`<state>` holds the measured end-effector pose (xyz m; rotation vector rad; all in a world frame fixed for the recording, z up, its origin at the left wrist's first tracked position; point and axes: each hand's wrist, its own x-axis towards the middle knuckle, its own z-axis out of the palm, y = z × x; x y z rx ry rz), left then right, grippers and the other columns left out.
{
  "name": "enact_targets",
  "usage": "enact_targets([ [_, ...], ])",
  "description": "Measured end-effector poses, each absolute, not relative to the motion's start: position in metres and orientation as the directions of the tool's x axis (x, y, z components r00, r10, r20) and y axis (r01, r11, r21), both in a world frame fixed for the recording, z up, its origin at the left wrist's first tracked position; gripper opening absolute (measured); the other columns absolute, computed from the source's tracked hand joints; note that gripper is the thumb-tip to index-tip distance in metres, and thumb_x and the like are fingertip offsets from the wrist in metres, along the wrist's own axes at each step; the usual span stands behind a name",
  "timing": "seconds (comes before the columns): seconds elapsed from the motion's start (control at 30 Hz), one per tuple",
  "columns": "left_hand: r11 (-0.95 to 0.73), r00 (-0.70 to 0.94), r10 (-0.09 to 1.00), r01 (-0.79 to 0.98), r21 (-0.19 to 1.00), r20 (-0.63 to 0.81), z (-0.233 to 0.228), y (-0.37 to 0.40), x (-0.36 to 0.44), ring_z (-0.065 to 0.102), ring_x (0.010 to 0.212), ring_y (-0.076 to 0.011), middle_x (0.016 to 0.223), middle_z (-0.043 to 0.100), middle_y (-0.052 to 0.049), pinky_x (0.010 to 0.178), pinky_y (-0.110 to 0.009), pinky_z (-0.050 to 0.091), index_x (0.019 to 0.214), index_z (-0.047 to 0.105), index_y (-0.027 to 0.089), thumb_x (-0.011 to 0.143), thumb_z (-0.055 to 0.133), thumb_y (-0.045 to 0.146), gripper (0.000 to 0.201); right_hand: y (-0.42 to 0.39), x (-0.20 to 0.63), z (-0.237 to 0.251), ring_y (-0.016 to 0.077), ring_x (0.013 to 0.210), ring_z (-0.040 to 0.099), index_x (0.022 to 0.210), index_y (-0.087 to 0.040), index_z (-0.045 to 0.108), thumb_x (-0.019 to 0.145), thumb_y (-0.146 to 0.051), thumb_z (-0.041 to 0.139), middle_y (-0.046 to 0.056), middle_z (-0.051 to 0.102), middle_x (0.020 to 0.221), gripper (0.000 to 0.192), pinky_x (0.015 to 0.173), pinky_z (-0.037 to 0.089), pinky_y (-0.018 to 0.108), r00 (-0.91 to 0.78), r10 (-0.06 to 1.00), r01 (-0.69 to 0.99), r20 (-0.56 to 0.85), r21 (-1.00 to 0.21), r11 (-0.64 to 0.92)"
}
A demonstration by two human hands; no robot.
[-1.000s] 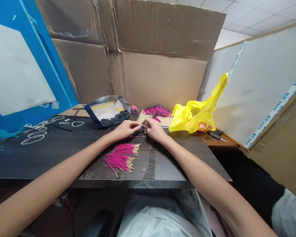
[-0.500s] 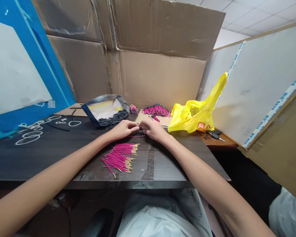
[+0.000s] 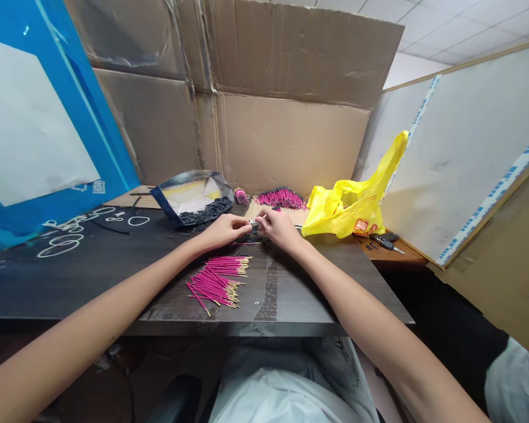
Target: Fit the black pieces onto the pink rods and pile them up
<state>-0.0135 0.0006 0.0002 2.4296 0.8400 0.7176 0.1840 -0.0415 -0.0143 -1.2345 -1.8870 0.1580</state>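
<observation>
- The left hand (image 3: 226,230) has its fingers bent inward, thumb tip close to forefinger tip.
- The right hand (image 3: 278,230) faces it with curled fingers, the two sets of fingertips nearly meeting above the table (image 3: 300,299).
- Something small and pale shows between the fingertips; I cannot tell what it is, which hand has it, or whether either grip is fully closed.
- A single pink stick (image 3: 249,243) lies crosswise on the table just below the hands.
- Nearer the person, a spread of pink sticks (image 3: 211,282) lies on the table, gold ends mostly to the right.
- Beyond the left hand, an open bag (image 3: 164,205) holds black pieces (image 3: 212,211), some spilling out beside it.
- Beyond the right hand is a heap of pink sticks with dark ends (image 3: 282,198).
- A yellow bag (image 3: 344,211) stands to its right.
</observation>
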Motion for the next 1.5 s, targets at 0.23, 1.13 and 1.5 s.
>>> enact_targets([
  [0.23, -0.688, 0.677, 0.674, 0.428, 0.587, 0.296, 0.0001, 0.0000, -0.0123, 0.047, 0.057, -0.0122, 0.062, 0.057, 0.000, 0.055, -0.024, 0.034, 0.076, 0.067, 0.014, 0.089, 0.056, 0.045, 0.035, -0.0382, 0.1857, -0.0162, 0.0169, 0.078, 0.061, 0.089, -0.020, 0.065, 0.097, -0.018, 0.050, 0.003, 0.069, 0.082, 0.017, 0.075, 0.043, 0.026, -0.151, 0.776, 0.728, 0.612, -0.463, 0.506],
  [1.13, -0.694, 0.657, 0.678, 0.425, 0.581, 0.329, 0.0016, 0.0001, -0.0128, 0.044, 0.058, -0.0122, 0.058, 0.051, 0.002, 0.054, -0.024, 0.031, 0.073, 0.065, 0.014, 0.087, 0.056, 0.049, 0.039, -0.0358, 0.1824, -0.0209, 0.0175, 0.085, 0.064, 0.088, -0.020, 0.066, 0.094, -0.018, 0.057, 0.004, 0.072, 0.090, 0.011, 0.081, 0.046, 0.028, -0.097, 0.831, 0.680, 0.548, -0.574, 0.457],
  [1.5, -0.681, 0.664, 0.682, 0.423, 0.598, 0.307, -0.0014, 0.0041, -0.0144, 0.044, 0.057, -0.0117, 0.059, 0.052, 0.003, 0.056, -0.024, 0.033, 0.076, 0.066, 0.015, 0.086, 0.057, 0.047, 0.035, -0.0355, 0.1825, -0.0223, 0.0164, 0.078, 0.064, 0.082, -0.020, 0.065, 0.093, -0.017, 0.059, 0.002, 0.071, 0.083, 0.013, 0.074, 0.047, 0.026, -0.088, 0.853, 0.671, 0.514, -0.602, 0.432],
])
